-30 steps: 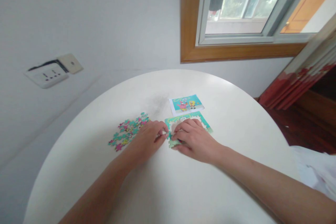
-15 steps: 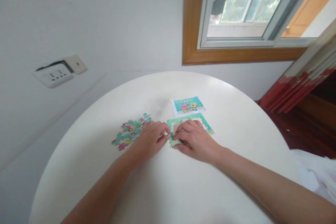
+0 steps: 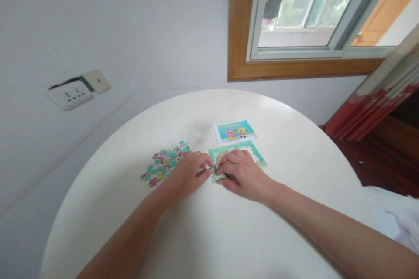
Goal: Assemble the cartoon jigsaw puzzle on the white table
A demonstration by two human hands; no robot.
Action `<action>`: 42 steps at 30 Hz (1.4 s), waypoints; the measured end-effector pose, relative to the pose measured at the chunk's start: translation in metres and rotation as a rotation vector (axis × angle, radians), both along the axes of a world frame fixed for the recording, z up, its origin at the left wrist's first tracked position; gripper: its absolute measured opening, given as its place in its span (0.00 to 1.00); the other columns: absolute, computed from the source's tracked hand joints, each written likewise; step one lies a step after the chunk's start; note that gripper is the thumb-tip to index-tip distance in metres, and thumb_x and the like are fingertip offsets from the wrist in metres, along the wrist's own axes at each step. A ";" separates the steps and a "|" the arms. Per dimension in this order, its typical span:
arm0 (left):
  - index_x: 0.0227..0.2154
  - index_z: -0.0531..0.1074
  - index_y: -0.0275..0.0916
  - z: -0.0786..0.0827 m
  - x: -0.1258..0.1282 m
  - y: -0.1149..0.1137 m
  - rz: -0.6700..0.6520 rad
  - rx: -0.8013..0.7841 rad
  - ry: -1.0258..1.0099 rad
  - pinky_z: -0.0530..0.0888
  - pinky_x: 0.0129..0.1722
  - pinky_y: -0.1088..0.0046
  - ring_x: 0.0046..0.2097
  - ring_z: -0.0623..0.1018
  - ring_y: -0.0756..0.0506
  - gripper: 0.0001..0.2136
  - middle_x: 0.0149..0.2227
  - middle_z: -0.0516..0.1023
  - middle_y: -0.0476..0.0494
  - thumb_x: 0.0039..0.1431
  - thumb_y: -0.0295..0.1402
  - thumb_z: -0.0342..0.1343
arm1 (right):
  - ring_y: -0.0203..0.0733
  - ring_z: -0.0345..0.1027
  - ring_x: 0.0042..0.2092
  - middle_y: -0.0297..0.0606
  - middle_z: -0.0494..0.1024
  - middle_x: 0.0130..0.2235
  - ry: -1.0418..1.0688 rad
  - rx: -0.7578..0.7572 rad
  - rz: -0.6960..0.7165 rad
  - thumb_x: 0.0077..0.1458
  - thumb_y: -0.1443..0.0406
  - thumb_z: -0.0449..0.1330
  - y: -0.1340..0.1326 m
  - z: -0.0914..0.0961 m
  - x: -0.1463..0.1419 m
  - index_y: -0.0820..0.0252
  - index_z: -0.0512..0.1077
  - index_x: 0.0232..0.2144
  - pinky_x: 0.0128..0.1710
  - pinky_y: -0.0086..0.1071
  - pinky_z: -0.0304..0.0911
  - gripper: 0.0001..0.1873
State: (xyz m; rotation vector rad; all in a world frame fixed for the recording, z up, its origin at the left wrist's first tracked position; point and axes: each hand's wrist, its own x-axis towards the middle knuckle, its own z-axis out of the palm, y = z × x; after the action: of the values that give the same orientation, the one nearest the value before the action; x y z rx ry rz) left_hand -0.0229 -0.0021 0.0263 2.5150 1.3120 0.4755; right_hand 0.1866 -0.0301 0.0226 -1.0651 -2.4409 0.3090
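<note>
Now we've got our left hand [image 3: 190, 175] at the left edge of the partial puzzle [image 3: 256, 153], fingers bunched, our right hand [image 3: 242, 172] curled over it; any grip, we can't tell. Loose pieces [image 3: 163, 162] lie leftward on the tabletop [image 3: 209, 231].

No legible lettering or numbers.
The picture card [image 3: 236, 133], right of the frame's centre, carries yellow-green squiggles along its upper edge, and the puzzle border [image 3: 258, 156] just below it has similar marks; both are too small and blurred to tell whether they are letters. At the upper right, a pale patch on the dark cloth [image 3: 274, 5] behind the window is likewise unreadable.
</note>
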 end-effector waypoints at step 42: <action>0.35 0.70 0.40 0.006 -0.010 -0.005 -0.136 -0.103 -0.008 0.64 0.46 0.68 0.42 0.70 0.45 0.07 0.37 0.72 0.48 0.51 0.29 0.59 | 0.43 0.61 0.48 0.36 0.75 0.43 0.007 -0.045 0.028 0.55 0.65 0.60 0.003 0.006 0.014 0.55 0.74 0.38 0.48 0.39 0.51 0.07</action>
State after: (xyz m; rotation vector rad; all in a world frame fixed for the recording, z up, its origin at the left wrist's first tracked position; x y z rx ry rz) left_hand -0.0331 -0.0072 0.0321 2.4935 1.1229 0.3790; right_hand 0.2009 -0.0273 0.0286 -1.0475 -2.4554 0.3783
